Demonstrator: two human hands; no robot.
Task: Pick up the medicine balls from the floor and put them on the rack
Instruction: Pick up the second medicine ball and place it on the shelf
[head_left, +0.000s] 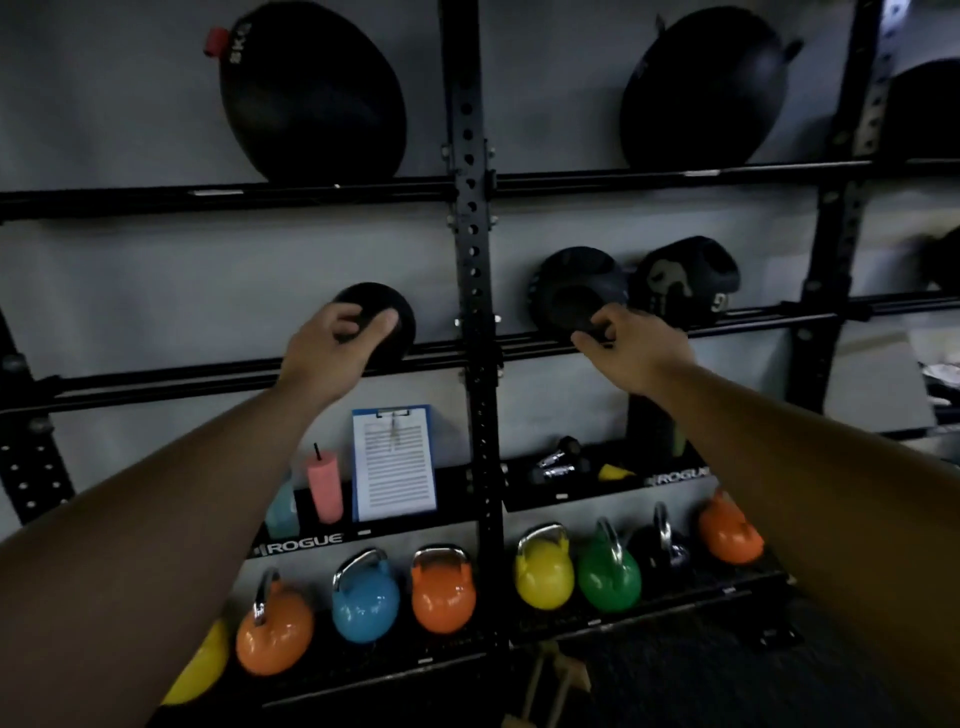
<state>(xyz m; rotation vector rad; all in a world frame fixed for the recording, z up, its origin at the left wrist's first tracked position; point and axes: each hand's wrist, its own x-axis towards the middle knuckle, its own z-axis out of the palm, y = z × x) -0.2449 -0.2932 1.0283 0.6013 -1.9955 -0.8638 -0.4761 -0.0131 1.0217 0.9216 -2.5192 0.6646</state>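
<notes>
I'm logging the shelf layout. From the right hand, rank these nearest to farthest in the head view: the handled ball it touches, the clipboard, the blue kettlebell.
1. Handled ball: under the right hand, middle rail.
2. Clipboard: lower left, shelf below.
3. Blue kettlebell: bottom row, farther left.

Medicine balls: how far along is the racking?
Done: two big balls sit on the top rail and one ball on the middle rail. In hand: the left hand sets a small ball on the middle rail, and the right hand touches another ball there. Left: unknown; the floor is mostly out of view.
</notes>
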